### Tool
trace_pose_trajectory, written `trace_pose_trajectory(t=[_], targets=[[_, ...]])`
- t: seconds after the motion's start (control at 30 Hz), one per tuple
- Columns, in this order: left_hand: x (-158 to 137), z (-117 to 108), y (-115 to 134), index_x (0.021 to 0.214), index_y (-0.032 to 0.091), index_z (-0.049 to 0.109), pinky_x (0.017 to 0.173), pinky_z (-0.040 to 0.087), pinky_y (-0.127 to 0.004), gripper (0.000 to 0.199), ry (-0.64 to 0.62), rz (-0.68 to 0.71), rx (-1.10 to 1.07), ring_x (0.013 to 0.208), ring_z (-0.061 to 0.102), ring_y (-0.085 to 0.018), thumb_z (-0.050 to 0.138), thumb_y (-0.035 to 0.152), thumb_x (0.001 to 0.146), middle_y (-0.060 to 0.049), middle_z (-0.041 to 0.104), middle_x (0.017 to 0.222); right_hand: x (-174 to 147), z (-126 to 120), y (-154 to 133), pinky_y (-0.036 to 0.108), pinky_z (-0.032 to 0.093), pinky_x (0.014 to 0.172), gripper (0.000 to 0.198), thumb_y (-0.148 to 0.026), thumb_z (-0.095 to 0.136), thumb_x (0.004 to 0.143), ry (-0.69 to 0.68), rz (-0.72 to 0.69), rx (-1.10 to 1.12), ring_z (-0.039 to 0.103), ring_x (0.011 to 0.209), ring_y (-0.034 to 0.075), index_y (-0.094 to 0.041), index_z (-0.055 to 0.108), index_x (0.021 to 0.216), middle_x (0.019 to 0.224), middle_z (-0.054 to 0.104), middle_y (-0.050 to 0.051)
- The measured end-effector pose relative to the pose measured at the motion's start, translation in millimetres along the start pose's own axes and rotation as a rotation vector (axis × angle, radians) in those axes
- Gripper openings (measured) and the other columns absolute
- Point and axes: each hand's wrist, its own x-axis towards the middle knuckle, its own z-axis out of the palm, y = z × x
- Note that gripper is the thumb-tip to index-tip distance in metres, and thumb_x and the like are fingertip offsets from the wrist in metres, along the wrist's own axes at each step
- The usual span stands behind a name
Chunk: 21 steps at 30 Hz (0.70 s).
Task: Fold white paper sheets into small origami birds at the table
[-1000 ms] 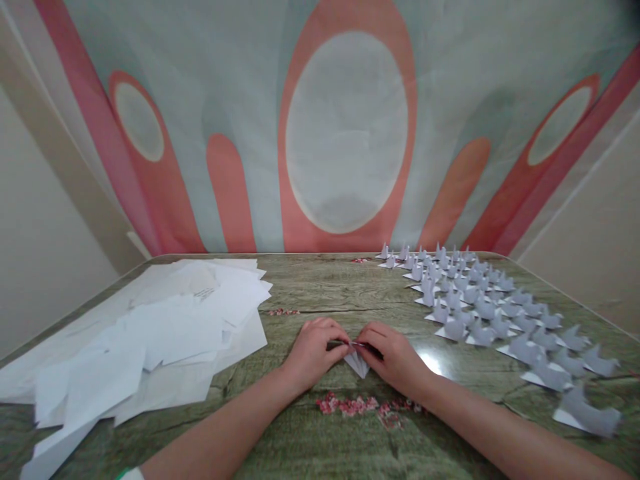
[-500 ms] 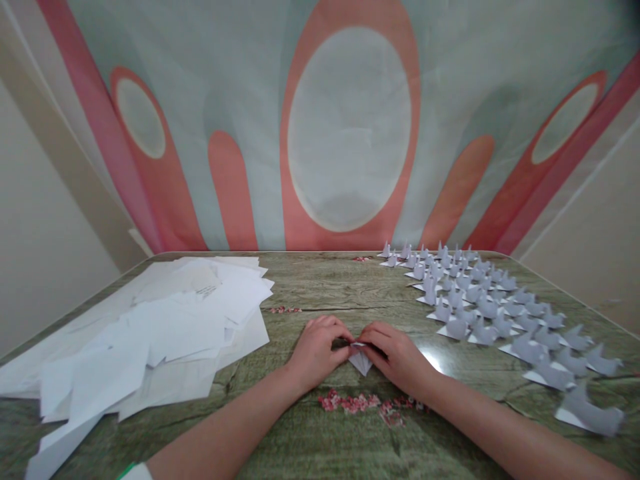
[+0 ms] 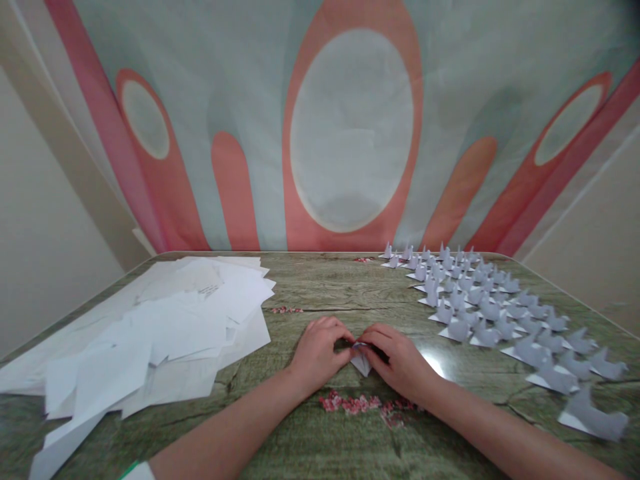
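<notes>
Between my two hands, just above the table's middle, is a small folded piece of white paper (image 3: 361,363) with its point toward me. My left hand (image 3: 320,350) pinches its upper left edge between thumb and fingertips. On the other side, my right hand (image 3: 393,353) grips the upper right edge the same way. Crease lines run down the paper toward its lower tip. The fingertips hide part of its top edge.
A spread pile of white paper sheets (image 3: 185,327) covers the table's left side. Several rows of folded paper birds (image 3: 493,307) stand along the right. The wood-patterned table (image 3: 320,283) has printed pink flowers. A patterned backdrop (image 3: 267,167) hangs behind it.
Both hands keep hold of the folded paper in nearly the same place, with slight finger movement at its top edge. The whole view has shifted a little.
</notes>
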Motion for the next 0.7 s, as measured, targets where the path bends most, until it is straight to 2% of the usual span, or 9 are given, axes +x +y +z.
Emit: trace_pose_trajectory(t=[0.23,0.4,0.57,0.7], targets=[[-2.2,-1.1,1.2,0.073,0.02,0.06,0.073,0.039,-0.027,0.008,-0.006,-0.051,-0.029,0.08,0.053,-0.017,0.066,0.025,0.071,0.0,0.06,0.078,0.0,-1.0,3.4,0.029,0.045,0.071,0.017,-0.017,0.046,0.087,0.002,-0.015,-0.007,0.055,0.079,0.016,-0.019,0.063,0.09,0.083,0.059,0.005],[-3.0,-4.0,0.3,0.075,0.019,0.06,0.074,0.039,-0.026,0.004,-0.02,-0.028,-0.087,0.081,0.054,-0.017,0.063,0.022,0.073,-0.001,0.061,0.08,0.2,-0.7,4.3,0.029,0.046,0.07,0.017,-0.018,0.046,0.087,0.022,-0.029,0.001,0.056,0.078,0.016,-0.019,0.063,0.089,0.082,0.059,0.005],[1.0,-16.9,-5.6,0.08,0.018,0.062,0.078,0.04,-0.025,0.007,-0.153,0.091,-0.215,0.083,0.054,-0.015,0.057,0.022,0.08,-0.002,0.061,0.083,0.1,-0.6,3.7,0.028,0.046,0.071,0.016,-0.018,0.046,0.087,0.018,-0.017,0.005,0.055,0.078,0.016,-0.019,0.063,0.088,0.082,0.059,0.005],[7.2,-21.9,-14.2,0.084,0.017,0.065,0.074,0.041,-0.023,0.012,-0.21,0.101,-0.319,0.078,0.056,-0.013,0.056,0.024,0.082,-0.002,0.063,0.081,0.5,-1.5,3.2,0.029,0.046,0.071,0.017,-0.018,0.046,0.088,0.012,-0.027,0.003,0.055,0.079,0.016,-0.019,0.063,0.09,0.083,0.059,0.005]])
